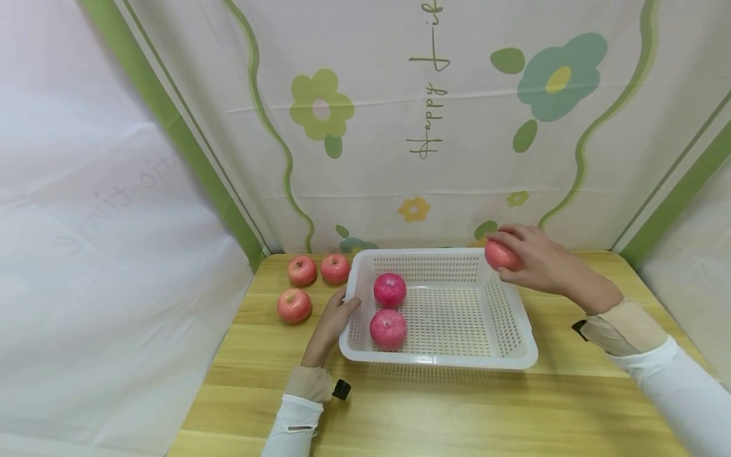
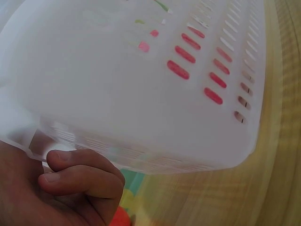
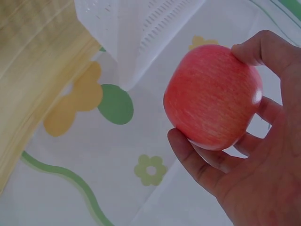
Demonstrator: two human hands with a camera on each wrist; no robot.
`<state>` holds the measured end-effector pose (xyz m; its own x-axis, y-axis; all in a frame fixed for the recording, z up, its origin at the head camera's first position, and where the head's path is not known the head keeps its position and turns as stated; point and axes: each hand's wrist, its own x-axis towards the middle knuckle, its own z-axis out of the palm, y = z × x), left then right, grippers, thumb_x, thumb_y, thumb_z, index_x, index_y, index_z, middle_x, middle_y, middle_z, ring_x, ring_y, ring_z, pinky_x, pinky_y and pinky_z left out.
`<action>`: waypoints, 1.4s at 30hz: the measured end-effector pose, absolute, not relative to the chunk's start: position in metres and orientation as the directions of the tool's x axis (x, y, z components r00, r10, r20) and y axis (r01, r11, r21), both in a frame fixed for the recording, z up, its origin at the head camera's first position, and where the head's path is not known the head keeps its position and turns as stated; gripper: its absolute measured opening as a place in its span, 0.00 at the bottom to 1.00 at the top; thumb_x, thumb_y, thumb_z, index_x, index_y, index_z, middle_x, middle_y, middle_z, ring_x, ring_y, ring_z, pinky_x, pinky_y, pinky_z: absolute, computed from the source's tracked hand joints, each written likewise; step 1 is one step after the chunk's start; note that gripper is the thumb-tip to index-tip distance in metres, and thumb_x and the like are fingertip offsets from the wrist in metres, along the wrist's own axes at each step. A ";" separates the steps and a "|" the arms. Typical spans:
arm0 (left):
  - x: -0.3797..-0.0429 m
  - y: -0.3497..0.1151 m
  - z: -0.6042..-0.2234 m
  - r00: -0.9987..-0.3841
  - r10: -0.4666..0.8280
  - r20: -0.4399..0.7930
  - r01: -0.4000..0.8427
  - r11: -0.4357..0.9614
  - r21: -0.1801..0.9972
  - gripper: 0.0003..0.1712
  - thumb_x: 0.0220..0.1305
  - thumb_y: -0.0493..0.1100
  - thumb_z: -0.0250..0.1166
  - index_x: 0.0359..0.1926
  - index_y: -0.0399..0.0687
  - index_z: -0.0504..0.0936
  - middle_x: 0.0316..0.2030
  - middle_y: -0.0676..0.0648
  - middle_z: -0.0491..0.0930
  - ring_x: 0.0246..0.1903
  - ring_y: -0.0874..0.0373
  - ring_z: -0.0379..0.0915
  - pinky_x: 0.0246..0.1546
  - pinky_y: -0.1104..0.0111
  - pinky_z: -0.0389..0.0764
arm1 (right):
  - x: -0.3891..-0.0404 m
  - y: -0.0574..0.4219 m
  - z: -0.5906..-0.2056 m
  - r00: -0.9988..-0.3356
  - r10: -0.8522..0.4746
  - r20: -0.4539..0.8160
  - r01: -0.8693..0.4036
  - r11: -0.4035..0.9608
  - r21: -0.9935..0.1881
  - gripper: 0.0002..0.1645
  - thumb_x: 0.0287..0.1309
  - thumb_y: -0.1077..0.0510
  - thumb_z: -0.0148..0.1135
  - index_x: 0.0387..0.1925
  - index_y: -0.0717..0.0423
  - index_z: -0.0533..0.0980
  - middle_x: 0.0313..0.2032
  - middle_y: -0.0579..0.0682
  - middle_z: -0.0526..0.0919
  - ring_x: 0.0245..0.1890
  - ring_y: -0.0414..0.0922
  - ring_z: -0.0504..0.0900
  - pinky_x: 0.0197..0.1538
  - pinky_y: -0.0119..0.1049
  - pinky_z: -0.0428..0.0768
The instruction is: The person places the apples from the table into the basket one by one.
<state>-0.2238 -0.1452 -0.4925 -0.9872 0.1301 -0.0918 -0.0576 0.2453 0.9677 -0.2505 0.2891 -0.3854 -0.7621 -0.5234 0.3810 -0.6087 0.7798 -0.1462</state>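
Observation:
A white perforated plastic basket (image 1: pixel 434 360) stands on the wooden table. My left hand (image 1: pixel 333 320) grips its left rim; the left wrist view shows the curled fingers (image 2: pixel 84 172) at the basket's edge. Above the basket's back right corner, my right hand (image 1: pixel 533 259) holds a red apple (image 1: pixel 502 255). Thumb and fingers wrap round this apple (image 3: pixel 214 96) in the right wrist view. Inside the basket, along its left side, sit two darker pink-red round fruits, one (image 1: pixel 390 290) behind the other (image 1: pixel 388 329).
Left of the basket, three red apples rest on the table (image 1: pixel 257 374): one at the back (image 1: pixel 301 270), one beside the basket (image 1: pixel 335 269) and one nearer (image 1: pixel 294 306). A flower-printed white curtain (image 1: pixel 371 171) hangs right behind the table, with more white cloth (image 1: pixel 114 266) at the left.

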 end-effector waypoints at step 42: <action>-0.225 -0.146 -0.493 -0.987 0.121 -0.103 -0.070 0.252 0.965 0.25 0.69 0.48 0.53 0.63 0.45 0.69 0.50 0.32 0.77 0.42 0.43 0.79 0.33 0.57 0.84 | -0.259 0.253 -0.386 -0.726 -0.599 0.339 -0.667 0.733 -0.134 0.39 0.43 0.49 0.70 0.61 0.48 0.72 0.56 0.56 0.72 0.49 0.55 0.72 0.40 0.50 0.79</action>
